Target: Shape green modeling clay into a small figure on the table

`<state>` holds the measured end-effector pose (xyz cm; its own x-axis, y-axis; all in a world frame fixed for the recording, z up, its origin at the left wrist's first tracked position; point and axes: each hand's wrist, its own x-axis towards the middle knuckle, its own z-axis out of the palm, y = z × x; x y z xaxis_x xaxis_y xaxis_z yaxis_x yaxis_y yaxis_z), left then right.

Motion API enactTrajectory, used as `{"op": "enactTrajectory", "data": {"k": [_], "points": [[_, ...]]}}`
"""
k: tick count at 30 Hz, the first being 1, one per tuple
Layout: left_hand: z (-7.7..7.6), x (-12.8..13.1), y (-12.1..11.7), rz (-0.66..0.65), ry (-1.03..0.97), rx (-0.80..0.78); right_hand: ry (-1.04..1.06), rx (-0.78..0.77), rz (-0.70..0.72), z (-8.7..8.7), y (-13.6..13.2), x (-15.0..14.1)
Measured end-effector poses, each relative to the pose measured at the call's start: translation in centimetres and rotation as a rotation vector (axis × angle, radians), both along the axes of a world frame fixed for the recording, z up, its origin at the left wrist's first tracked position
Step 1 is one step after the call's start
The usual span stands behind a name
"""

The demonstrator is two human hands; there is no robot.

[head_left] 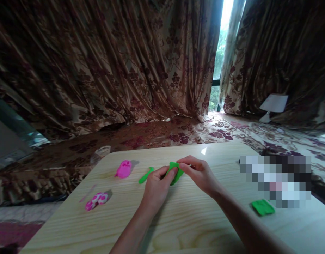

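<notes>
My left hand (158, 180) grips a bright green flat piece of what looks like modelling clay (179, 172), its thumb pressed across the front. At the upper right edge of that piece, my right hand (198, 171) pinches with thumb and fingertips. Just left of my left hand lies a green strip (145, 176) with a hooked upper end. Farther left sits a pink rounded clay shape (123, 169) with hollows near its top. A pink and white spotted lump (96, 201) rests nearer the left edge. Another flat green piece (263, 207) lies on the right.
Everything stands on a pale wood-grain table (178, 225). A thin pinkish stick (87, 193) lies on its left side. A blurred-out patch (278, 180) covers something at the right edge. Beyond are patterned curtains (125, 63) and a white lamp (274, 103) on a cloth-covered ledge.
</notes>
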<state>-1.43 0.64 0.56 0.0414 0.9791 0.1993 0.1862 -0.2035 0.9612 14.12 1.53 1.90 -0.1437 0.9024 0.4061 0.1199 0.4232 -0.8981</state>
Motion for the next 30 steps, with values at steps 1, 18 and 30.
{"op": "enactTrajectory", "data": {"k": [1, 18, 30], "points": [[0.1, 0.1, -0.1, -0.005, 0.013, 0.008, 0.009, 0.001, 0.000, -0.1, 0.0, -0.1], [0.0, 0.7, -0.5, -0.046, 0.057, -0.031, 0.026, -0.038, -0.028, -0.4, 0.1, 0.0], [0.1, 0.8, -0.8, -0.102, 0.110, 0.021, 0.159, -0.137, -0.076, -1.1, 0.4, -0.2]]}}
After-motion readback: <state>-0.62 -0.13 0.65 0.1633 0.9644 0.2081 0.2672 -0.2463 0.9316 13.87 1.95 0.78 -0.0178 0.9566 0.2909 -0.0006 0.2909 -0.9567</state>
